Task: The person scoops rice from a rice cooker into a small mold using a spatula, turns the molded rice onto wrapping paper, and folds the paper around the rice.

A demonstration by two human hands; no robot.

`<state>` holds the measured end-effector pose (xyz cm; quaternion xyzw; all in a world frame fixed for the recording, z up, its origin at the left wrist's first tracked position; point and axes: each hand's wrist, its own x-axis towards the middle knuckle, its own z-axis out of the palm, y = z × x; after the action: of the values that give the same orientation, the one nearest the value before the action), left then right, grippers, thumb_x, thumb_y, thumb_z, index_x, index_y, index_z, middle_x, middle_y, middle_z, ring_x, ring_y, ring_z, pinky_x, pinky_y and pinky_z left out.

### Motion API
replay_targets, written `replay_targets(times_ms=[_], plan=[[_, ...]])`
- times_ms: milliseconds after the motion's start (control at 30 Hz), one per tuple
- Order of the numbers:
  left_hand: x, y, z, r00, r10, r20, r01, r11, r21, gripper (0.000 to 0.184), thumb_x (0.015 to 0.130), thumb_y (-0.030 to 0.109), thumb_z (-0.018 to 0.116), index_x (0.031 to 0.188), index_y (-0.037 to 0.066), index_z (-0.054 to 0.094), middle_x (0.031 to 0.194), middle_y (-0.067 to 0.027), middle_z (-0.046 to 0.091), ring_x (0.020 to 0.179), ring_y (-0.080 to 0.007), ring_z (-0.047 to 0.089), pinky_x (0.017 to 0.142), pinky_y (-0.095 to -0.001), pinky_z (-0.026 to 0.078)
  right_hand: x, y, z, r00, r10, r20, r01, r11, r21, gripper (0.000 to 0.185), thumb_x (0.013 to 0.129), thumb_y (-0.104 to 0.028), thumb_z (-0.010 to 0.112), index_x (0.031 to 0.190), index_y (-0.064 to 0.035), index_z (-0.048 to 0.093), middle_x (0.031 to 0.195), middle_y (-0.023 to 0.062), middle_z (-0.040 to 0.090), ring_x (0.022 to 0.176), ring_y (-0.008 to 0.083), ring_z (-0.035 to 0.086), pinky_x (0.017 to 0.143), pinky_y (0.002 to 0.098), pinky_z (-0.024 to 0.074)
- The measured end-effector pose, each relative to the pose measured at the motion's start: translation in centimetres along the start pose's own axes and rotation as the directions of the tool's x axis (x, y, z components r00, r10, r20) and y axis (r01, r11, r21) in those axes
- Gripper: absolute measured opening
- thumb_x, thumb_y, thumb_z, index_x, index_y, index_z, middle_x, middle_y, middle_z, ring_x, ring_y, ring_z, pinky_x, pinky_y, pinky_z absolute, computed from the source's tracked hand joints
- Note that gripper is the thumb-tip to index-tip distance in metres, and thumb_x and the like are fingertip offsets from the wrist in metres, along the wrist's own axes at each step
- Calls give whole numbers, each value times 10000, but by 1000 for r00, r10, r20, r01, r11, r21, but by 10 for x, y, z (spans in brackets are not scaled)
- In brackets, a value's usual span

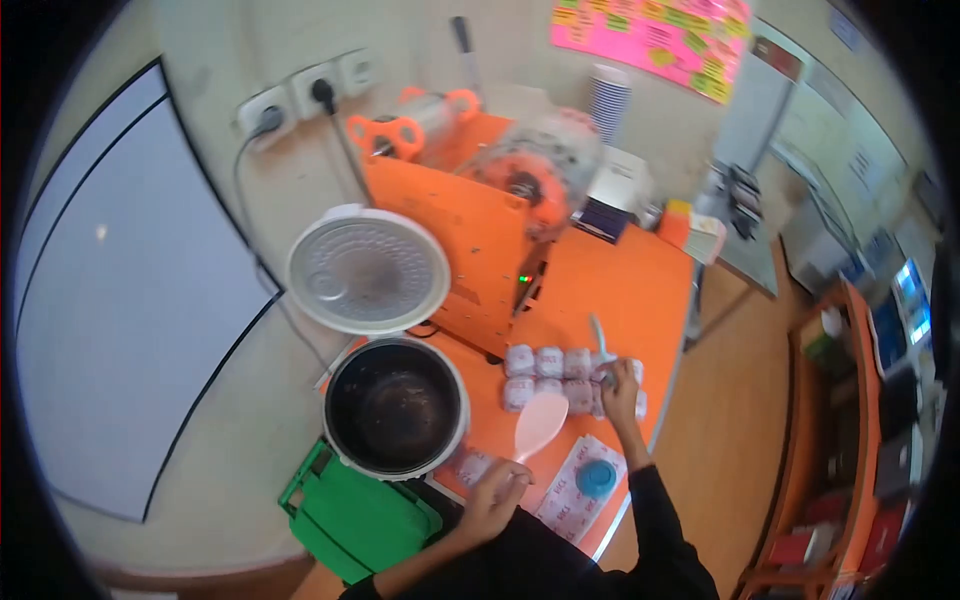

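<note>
My left hand [497, 495] is closed around the handle of a pale pink rice paddle [541, 426], its blade pointing up and away from me. To the left stands an open rice cooker [397, 408], its dark pot showing brownish residue at the bottom. My right hand [621, 388] is closed over the right end of two rows of paper-wrapped bundles [549, 363]. A slim pale utensil [599, 335] sticks up by its fingers; its lower part is hidden. Nearer me, a round blue mould-like piece [598, 478] sits on a printed paper sheet [570, 503].
The cooker's lid [369, 270] stands raised before an orange machine [450, 240] with a clear drum. A green bin [355, 515] is below the cooker. Stacked paper cups [608, 100] stand at the back. Shelves [835, 430] line the right, past the orange table's edge.
</note>
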<state>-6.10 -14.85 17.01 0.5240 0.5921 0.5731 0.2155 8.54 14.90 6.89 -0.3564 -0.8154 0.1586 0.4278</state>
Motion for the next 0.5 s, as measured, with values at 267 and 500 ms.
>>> replay_targets(times_ms=[267,500], plan=[[-79,-111,66,567,-483,667,799,518,-305,224,883,136,551,1095,67,536,969,-47,508,905,-146,501,741,-268,412,-240,-76,-87,808,501,311,-588,659,468,196,731,74,618,887,-41,591,893,37,557,883,165,595,781,322,482],[-96,-125,92,47,-327,944,896,432,105,422,885,385,591,1232,157,520,1126,-34,510,987,-172,507,801,-315,461,-264,-112,-100,867,440,235,-430,898,-92,192,757,-71,627,948,-63,650,1002,122,573,991,294,532,877,412,426]])
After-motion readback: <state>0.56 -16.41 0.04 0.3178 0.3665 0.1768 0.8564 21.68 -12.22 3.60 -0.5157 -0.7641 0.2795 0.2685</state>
